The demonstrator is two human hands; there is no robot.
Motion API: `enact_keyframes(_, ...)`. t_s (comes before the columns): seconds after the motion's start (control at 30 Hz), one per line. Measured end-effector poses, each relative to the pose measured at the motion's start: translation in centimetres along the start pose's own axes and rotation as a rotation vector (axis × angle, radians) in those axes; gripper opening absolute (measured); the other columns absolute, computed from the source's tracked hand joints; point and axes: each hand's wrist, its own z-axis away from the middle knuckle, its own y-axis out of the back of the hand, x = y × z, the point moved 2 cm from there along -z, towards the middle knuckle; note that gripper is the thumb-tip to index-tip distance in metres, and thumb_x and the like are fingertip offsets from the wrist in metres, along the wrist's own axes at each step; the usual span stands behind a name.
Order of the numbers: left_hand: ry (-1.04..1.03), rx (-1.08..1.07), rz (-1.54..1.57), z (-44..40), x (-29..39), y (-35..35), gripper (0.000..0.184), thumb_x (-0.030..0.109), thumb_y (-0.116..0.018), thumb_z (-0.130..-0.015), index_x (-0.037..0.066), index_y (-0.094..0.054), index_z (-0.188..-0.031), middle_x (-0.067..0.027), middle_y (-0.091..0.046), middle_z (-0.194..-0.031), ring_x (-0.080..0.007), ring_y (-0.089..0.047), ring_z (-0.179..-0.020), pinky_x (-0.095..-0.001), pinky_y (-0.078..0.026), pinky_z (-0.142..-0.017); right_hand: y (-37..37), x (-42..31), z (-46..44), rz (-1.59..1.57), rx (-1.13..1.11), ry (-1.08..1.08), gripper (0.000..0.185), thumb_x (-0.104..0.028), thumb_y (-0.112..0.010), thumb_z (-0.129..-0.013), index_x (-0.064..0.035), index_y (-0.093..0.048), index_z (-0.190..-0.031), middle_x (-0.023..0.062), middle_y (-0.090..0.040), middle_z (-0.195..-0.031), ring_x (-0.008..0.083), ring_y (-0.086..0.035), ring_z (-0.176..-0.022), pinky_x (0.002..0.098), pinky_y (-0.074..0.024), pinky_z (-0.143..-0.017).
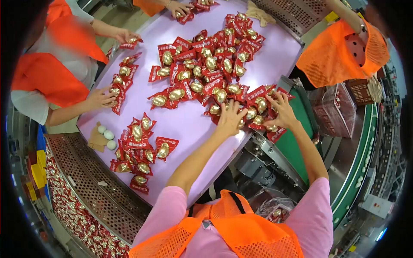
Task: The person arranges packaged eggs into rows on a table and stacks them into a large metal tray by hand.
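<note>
My left hand lies with fingers spread on gold egg-shaped pieces in red wrappers at the near edge of the pile. My right hand is spread over more wrapped packets where the table meets a green belt. Its fingers curve around the outer side of that cluster. Between my hands lie several packets, some partly hidden under the fingers. The larger pile of red and gold packets stretches away across the pale purple table.
A smaller heap of packets lies at the left, near bare pale eggs on a brown cloth. Across the table a co-worker's hand touches a row of packets. Perforated metal chutes flank the table; a plastic-lined crate stands right.
</note>
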Motion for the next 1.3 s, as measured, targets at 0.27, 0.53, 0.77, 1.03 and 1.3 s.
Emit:
enact_keyframes(0.27,0.314,0.092,0.013,3.5,-12.2,1.8,0.089,0.044,-0.082,-0.061,0.025,-0.047,-0.141,-0.0097,-0.053,-0.118,-0.0280,-0.049,-0.114,-0.0593,-0.034,-0.099,-7.9,-10.4,-13.0,-0.303,0.041,-0.041,0.115,-0.068,-0.082,-0.057,-0.0205,-0.038,-0.151,0.0329,-0.032,-0.148,0.0525,-0.039,-0.129,0.0602,-0.0408,-0.105)
enact_keyframes(0.53,0.603,0.270,-0.091,14.1,-23.5,4.2,0.096,0.040,-0.082,-0.058,0.026,-0.046,-0.146,-0.0096,-0.053,-0.109,-0.0289,-0.053,-0.103,-0.0485,-0.043,-0.087,-12.2,-25.5,-24.9,-0.420,0.081,-0.067,0.110,-0.062,-0.082,-0.061,-0.0180,-0.038,-0.151,0.0299,-0.043,-0.126,0.0448,-0.044,-0.116,0.0518,-0.0478,-0.094)
enact_keyframes(0.77,0.620,0.306,0.047,21.1,-23.5,8.7,0.098,0.035,-0.088,-0.065,0.016,-0.041,-0.149,-0.0207,-0.051,-0.136,-0.0387,-0.049,-0.126,-0.0474,-0.043,-0.103,-8.3,-24.7,-25.1,-0.776,0.064,0.444,0.104,-0.066,-0.075,-0.071,-0.0116,-0.037,-0.151,0.0335,-0.041,-0.144,0.0458,-0.043,-0.134,0.0504,-0.0398,-0.109)
enact_keyframes(1.03,0.786,0.520,0.044,27.3,-9.5,5.1,0.055,0.015,-0.075,-0.077,0.010,-0.058,-0.129,-0.0179,-0.053,-0.126,-0.0389,-0.049,-0.119,-0.0507,-0.041,-0.095,-3.6,-2.6,-7.3,-0.229,-0.086,0.274,0.116,-0.049,-0.093,-0.051,-0.0132,-0.042,-0.149,0.0199,-0.039,-0.150,0.0423,-0.047,-0.129,0.0482,-0.0469,-0.101)
enact_keyframes(1.3,1.091,0.423,0.100,26.9,-6.9,-2.1,0.054,0.024,-0.076,-0.078,0.009,-0.056,-0.126,-0.0179,-0.053,-0.111,-0.0402,-0.056,-0.104,-0.0516,-0.048,-0.086,-11.0,-10.9,-12.3,-0.211,0.077,0.046,0.094,-0.051,-0.086,-0.064,-0.0185,-0.045,-0.143,0.0231,-0.043,-0.131,0.0443,-0.051,-0.115,0.0514,-0.0521,-0.087)
